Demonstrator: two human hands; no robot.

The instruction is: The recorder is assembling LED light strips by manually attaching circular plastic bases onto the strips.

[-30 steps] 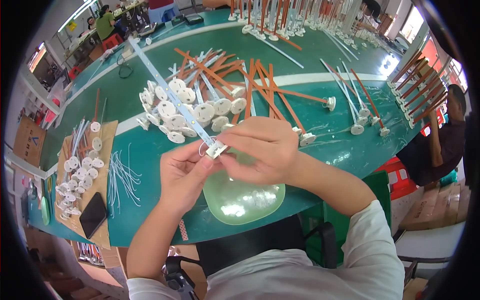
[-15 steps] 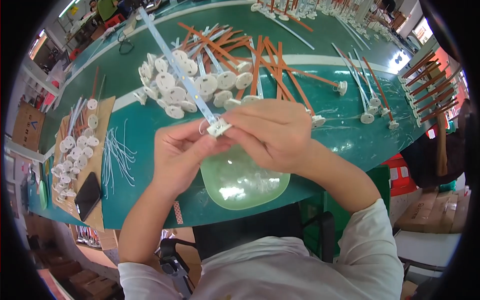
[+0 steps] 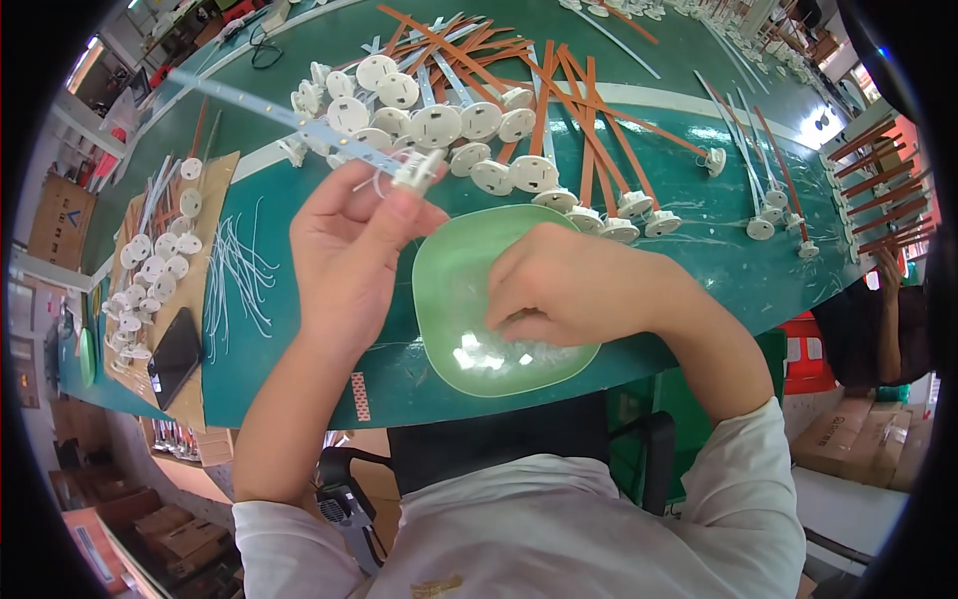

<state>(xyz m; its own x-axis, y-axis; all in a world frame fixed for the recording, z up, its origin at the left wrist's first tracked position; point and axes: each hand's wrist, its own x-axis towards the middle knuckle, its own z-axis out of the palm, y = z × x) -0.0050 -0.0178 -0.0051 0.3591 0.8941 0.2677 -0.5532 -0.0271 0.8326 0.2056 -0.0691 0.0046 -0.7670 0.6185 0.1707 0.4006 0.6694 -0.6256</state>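
My left hand [image 3: 349,250] is closed around the end of a light-blue LED strip [image 3: 279,122], which slants up to the far left. At the gripped end is a small white plastic piece [image 3: 417,172] with a thin white wire loop beside it. My right hand [image 3: 584,290] reaches into the pale green bowl [image 3: 444,260], its fingers curled together toward the bottom. Whatever those fingertips hold is hidden. Beyond the bowl lies a pile of white round bases [image 3: 436,126], with orange strips [image 3: 591,135] and blue ones attached.
Loose white wires [image 3: 237,275] lie left of my left arm. A cardboard sheet [image 3: 212,230] there carries more bases and a black phone [image 3: 176,359]. Several strips with bases [image 3: 760,229] lie at right, near a row of standing ones [image 3: 878,190]. Another person's arm [image 3: 888,309] shows at the far right.
My right hand has left the white end piece and moved down into the bowl. My left hand keeps the LED strip, which has swung lower toward the left. The view has shifted slightly.
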